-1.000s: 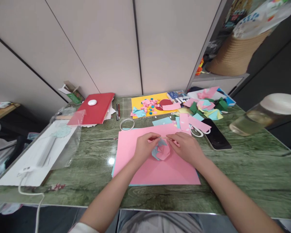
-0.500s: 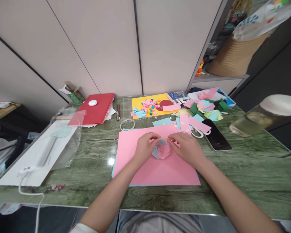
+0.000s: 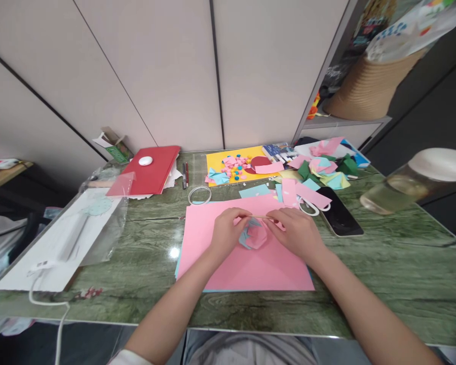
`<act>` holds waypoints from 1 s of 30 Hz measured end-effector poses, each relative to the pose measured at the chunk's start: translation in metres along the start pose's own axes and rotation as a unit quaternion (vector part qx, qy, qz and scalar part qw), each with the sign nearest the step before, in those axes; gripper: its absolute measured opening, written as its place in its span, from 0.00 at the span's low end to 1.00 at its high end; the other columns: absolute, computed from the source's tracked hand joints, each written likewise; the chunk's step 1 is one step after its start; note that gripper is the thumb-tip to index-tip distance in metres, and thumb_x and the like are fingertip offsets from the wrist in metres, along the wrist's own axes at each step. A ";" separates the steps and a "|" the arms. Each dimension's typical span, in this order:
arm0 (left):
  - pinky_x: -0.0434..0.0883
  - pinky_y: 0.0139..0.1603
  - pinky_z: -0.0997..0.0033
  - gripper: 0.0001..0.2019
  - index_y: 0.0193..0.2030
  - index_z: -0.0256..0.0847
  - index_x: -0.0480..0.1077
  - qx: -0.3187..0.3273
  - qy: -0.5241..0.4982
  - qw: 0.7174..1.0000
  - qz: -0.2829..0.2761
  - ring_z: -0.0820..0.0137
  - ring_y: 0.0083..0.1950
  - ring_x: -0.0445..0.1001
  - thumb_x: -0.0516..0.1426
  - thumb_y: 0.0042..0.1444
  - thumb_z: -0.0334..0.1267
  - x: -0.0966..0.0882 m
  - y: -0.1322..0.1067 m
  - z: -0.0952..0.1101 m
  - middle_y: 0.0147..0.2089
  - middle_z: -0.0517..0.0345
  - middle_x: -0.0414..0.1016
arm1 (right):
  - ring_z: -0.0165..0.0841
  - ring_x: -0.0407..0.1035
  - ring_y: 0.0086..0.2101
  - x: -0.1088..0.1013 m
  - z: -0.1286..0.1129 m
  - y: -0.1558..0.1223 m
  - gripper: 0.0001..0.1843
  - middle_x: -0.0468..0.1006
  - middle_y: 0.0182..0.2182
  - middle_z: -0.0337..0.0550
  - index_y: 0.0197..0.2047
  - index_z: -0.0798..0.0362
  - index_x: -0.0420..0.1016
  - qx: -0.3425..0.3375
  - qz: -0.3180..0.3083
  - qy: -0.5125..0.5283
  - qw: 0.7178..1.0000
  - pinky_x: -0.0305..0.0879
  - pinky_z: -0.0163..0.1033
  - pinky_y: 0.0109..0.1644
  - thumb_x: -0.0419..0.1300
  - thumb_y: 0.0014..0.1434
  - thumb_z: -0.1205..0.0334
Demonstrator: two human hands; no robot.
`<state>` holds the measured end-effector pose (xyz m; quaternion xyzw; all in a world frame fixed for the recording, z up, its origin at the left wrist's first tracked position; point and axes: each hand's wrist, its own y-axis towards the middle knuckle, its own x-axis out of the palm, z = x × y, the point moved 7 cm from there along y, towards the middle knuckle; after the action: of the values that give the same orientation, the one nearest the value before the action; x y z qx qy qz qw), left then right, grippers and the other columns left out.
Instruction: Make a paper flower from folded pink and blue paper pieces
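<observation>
My left hand (image 3: 229, 226) and my right hand (image 3: 293, 228) pinch the two ends of a thin tan strip (image 3: 258, 217). They hold it level between the fingertips; whether it is paper or a stick is too small to tell. Just below it, a folded pink and light-blue paper flower (image 3: 254, 235) rests on a stack of pink paper (image 3: 247, 271), with light-blue sheets showing at the stack's edges.
Scissors (image 3: 309, 208) lie partly under pink paper strips (image 3: 289, 192), beside a phone (image 3: 340, 213). Behind are a tape roll (image 3: 199, 195), yellow paper (image 3: 216, 163) with small balls, and paper flowers (image 3: 321, 165). A lidded jug (image 3: 403, 190) stands right; a glue gun (image 3: 74, 238) lies left.
The strip now shows as a straighter, thinner line between my fingertips. Both hands stay in nearly the same place, and the paper flower has barely shifted.
</observation>
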<state>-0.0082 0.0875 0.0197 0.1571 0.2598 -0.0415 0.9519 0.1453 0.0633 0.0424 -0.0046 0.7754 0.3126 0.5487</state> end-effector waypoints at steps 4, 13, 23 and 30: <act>0.68 0.40 0.72 0.07 0.37 0.42 0.71 -0.011 -0.037 0.999 0.014 0.72 0.36 0.72 0.57 0.50 0.31 -0.002 0.000 -0.002 0.36 0.60 0.76 | 0.30 0.67 0.27 0.001 0.004 0.000 0.11 0.74 0.24 0.39 0.33 0.53 0.72 0.016 -0.010 -0.002 1.000 0.55 0.34 0.35 0.52 0.59 0.58; 0.67 0.42 0.70 0.04 0.34 0.42 0.72 0.030 -0.023 0.999 0.011 0.71 0.38 0.71 0.57 0.51 0.33 -0.001 -0.001 0.004 0.35 0.59 0.75 | 0.30 0.67 0.27 0.001 0.005 0.001 0.12 0.75 0.24 0.41 0.33 0.53 0.73 0.034 -0.018 -0.013 0.999 0.55 0.34 0.33 0.52 0.59 0.57; 0.69 0.43 0.69 0.05 0.35 0.42 0.74 0.023 -0.004 1.000 0.013 0.70 0.39 0.73 0.58 0.51 0.35 -0.002 -0.001 0.003 0.36 0.58 0.77 | 0.30 0.68 0.27 0.003 0.003 0.001 0.12 0.75 0.24 0.41 0.35 0.53 0.73 0.016 -0.033 0.009 0.999 0.56 0.35 0.35 0.51 0.59 0.57; 0.68 0.43 0.69 0.04 0.34 0.42 0.73 0.062 0.021 0.998 0.012 0.70 0.39 0.72 0.57 0.52 0.33 -0.003 -0.001 0.006 0.35 0.59 0.76 | 0.30 0.68 0.27 0.001 0.002 0.001 0.11 0.75 0.24 0.41 0.34 0.53 0.73 0.009 -0.020 0.024 0.999 0.57 0.35 0.35 0.52 0.59 0.58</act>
<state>-0.0076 0.0844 0.0258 0.2197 0.2751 -0.0422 0.9350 0.1461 0.0654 0.0413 -0.0226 0.7905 0.2948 0.5364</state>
